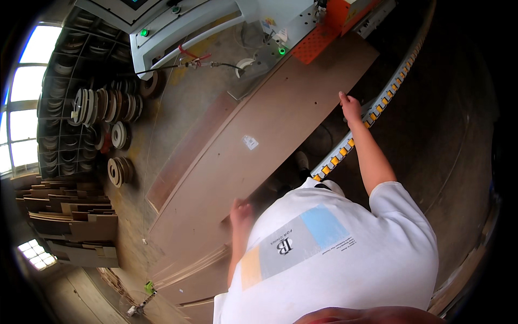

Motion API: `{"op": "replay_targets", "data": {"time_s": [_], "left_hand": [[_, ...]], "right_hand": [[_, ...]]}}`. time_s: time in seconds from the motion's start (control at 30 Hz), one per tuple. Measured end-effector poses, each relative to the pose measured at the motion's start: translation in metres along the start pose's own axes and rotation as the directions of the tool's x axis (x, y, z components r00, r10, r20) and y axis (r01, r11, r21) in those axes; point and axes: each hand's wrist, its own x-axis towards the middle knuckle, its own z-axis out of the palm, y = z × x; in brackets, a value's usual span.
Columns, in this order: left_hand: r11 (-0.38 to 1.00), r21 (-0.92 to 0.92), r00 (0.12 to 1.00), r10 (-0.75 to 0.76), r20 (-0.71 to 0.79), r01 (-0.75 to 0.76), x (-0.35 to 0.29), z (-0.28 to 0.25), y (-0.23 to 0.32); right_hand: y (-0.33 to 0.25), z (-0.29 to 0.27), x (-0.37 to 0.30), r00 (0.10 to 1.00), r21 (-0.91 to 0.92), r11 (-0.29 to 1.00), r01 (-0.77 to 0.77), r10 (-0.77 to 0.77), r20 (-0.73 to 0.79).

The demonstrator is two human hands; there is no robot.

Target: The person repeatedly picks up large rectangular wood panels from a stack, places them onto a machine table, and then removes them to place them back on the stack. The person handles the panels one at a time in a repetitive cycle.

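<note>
Board stretching aslant toward an orange guard, roller rail running to its right, right hand pinching its near edge, left hand blurring at that edge, grip impossible to tell.

We'd tag this as a woodworking workshop, panel-processing type. We see a grey machine with a green-lit button and an orange perforated guard, plus a rail of yellow rollers curving past. We also get a long brown panel, coils of banding-like strip on the floor, a dark rack full of more coils, and stacked boards low on the left. Bare grey-brown floor, big paned windows: we read industrial.
</note>
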Motion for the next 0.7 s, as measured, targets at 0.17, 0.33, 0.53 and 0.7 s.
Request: {"op": "replay_targets", "data": {"time_s": [0.17, 0.33, 0.53, 0.7], "left_hand": [[0.989, 0.145, 1.0, 0.015, 0.009, -0.016, -0.018, 0.05, -0.032], [0.854, 0.51, 0.988, 0.03, 0.15, -0.103, -0.007, 0.043, -0.046], [0.916, 0.379, 0.988, 0.09, 0.122, -0.131, -0.015, 0.024, -0.044], [0.908, 0.388, 0.981, 0.19, -0.043, -0.159, -0.041, -0.002, -0.031]], "right_hand": [[0.0, -0.009, 0.018, 0.993, -0.032, 0.999, 0.001, -0.004, -0.116], [-0.012, -0.005, -0.02, 0.991, 0.005, 0.997, -0.08, 0.079, 0.111], [-0.012, 0.023, -0.099, 0.931, -0.055, 0.998, -0.033, 0.05, 0.362], [-0.019, 0.046, -0.171, 0.797, -0.143, 0.99, -0.004, 0.089, 0.597]]}}
